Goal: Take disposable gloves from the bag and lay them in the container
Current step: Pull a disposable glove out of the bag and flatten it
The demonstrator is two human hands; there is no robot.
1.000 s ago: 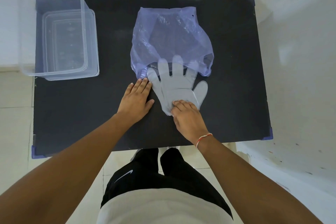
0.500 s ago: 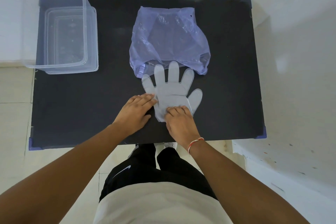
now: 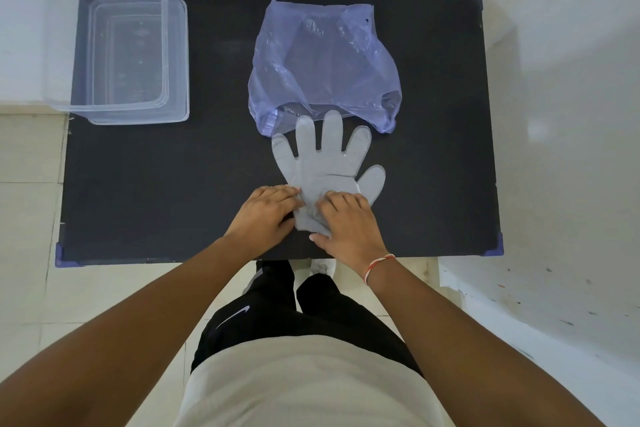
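At the far left corner of the black surface (image 3: 138, 184) stands a clear plastic container (image 3: 133, 52), its inside showing nothing but its own ridged floor. Well to its right, toward the near edge, the person's left hand (image 3: 265, 217) lies palm down with fingers curled, their tips pressing on the left edge of a translucent disposable glove (image 3: 325, 166) near its cuff — whether they pinch the film or only pin it cannot be told. The glove lies flat on the surface, its fingers spread and pointing far, the fingertips touching or just overlapping the open mouth of a crumpled lilac plastic bag (image 3: 325, 59) that lies beyond it at the middle of the surface. The right hand (image 3: 346, 222), palm down with fingers bent, rests on the cuff end, where the film is wrinkled under the fingertips; a firm grip cannot be made out. A red-and-white thread band (image 3: 377, 265) circles the right wrist — the glove's thumb sticks out to the right of that hand.
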